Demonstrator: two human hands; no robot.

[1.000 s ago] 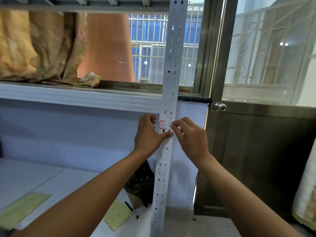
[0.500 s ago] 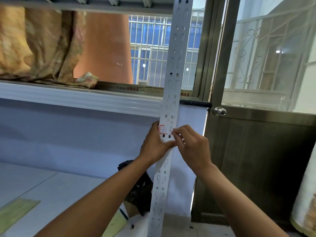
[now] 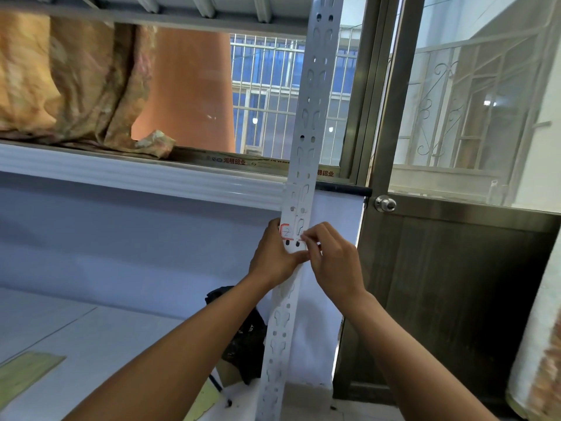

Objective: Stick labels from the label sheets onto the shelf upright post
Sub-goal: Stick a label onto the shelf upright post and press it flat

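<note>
- Label point(image 3: 287, 231), red-edged, sits on front face of upright post point(image 3: 306, 147), approx mid-height, just above my hands.
- L hand point(image 3: 274, 253) wraps post from left, thumb across face just below label: steadying grip.
- R hand point(image 3: 329, 259) fingertips point(image 3: 306, 237) pinched narrow at label's right edge.
- Post long axis near-vertical; label's free side lies rightward, so R hand is nearer for the press-down.

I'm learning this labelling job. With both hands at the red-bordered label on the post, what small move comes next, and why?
Probably press the right edge down. The label lies across the post, the left hand braces its left side, and the right hand pinches at its right edge, which looks not yet smoothed flat.
</note>
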